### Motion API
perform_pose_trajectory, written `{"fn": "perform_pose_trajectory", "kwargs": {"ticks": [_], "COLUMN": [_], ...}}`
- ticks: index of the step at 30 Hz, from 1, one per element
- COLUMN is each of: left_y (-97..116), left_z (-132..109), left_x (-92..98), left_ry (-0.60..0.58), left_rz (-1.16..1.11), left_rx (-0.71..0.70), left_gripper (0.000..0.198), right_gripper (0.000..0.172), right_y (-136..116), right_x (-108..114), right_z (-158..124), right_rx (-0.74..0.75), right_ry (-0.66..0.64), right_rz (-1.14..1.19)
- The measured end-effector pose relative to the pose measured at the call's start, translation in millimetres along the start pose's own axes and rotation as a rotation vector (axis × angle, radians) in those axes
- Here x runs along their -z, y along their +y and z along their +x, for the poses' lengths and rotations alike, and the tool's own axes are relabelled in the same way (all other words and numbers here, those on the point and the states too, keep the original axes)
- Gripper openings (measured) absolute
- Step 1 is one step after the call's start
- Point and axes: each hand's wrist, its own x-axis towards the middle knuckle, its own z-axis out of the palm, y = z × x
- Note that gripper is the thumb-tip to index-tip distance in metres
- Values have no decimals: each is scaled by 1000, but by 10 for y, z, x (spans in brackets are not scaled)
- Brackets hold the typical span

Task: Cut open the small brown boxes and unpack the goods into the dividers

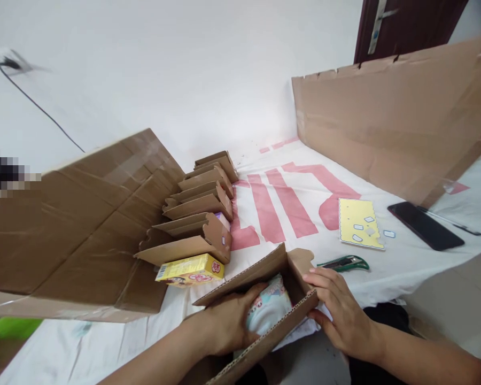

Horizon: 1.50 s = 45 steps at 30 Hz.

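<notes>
An open cardboard box [260,270] sits at the near edge of the table, close to me. Inside it my left hand [234,321] is wrapped around a pale blue, soft plastic packet [270,307] with coloured print. Part of the packet is hidden by the hand and the box wall. My right hand [340,310] grips the box's right end, fingers over the top edge and thumb below on the outer side. Just beyond the right fingers lies a green utility knife [347,262]. Left of the box rests a yellow printed carton [192,270].
Several small open cardboard boxes [200,200] stand in a row at left. Large cardboard panels rise at left [104,214] and right [385,117]. A yellow sticker sheet [356,219], a black phone [425,224] and a pen [451,220] lie on the white-and-red cloth [304,251].
</notes>
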Motion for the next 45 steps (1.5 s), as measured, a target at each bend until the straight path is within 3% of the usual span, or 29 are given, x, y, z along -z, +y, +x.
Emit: {"fn": "perform_pose_trajectory", "kwargs": {"ticks": [7, 13, 18, 23, 26, 31, 34, 36, 39, 42, 45], "left_y": [209, 258, 156, -91, -190, -212, -188, -173, -173, -182, -158], "left_z": [-175, -438, -702, -884, -1011, -1155, -1129, -1092, -1053, -1039, -986], "left_x": [-129, 101, 308, 307, 279, 374, 480, 515, 495, 452, 495], "left_ry": [46, 211, 286, 405, 535, 919, 991, 1008, 1005, 967, 928], "left_rz": [199, -10, -123, -303, -420, -522, -543, -542, -478, -435, -394], "left_rx": [47, 72, 145, 124, 115, 150, 112, 79, 20, -20, -47], "left_gripper": [76, 81, 89, 82, 77, 71, 70, 69, 69, 67, 65], "right_gripper": [33, 28, 21, 23, 26, 20, 20, 29, 42, 30, 42], "right_y": [-171, -245, -289, -346, -345, -389, -442, -448, -362, -148, 99], "right_x": [-4, -44, -56, -91, -166, -447, -662, -749, -710, -495, -247], "right_z": [98, 204, 335, 461, 463, 512, 653, 761, 899, 1040, 1268], "right_rx": [27, 48, 85, 119, 97, 98, 73, 92, 123, -56, -340], "right_ry": [-66, -34, -21, -29, -34, -80, -147, -176, -164, -68, 25], "right_rz": [-25, -13, 3, 67, 96, 128, 79, 107, 317, 540, 772]}}
